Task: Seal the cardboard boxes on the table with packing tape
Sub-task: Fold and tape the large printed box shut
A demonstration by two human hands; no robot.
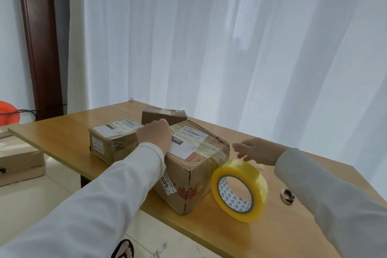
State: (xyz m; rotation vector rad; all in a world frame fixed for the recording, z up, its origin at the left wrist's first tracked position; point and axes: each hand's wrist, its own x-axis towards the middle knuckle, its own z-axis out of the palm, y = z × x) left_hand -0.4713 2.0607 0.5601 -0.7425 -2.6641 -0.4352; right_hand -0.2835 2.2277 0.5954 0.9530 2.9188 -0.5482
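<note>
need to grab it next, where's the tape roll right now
In the head view the yellow tape roll stands on edge on the table, right of the nearest cardboard box and just below the right hand.

White sheer curtain (230, 48) fills back wall, daylight glowing through. Dark wood door frame (39, 44) at left. Pale tiled floor (41, 199). Wooden bench (282, 226) in foreground.

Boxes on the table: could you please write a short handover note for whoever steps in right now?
Left hand rests on top of the big box, holding nothing.
Right hand is open above the tape roll, not gripping it.
The roll stands on edge beside the big box.
Done: tape already crosses the big box's top and the far box.
Left: check the small box and finish any open seams.
</note>
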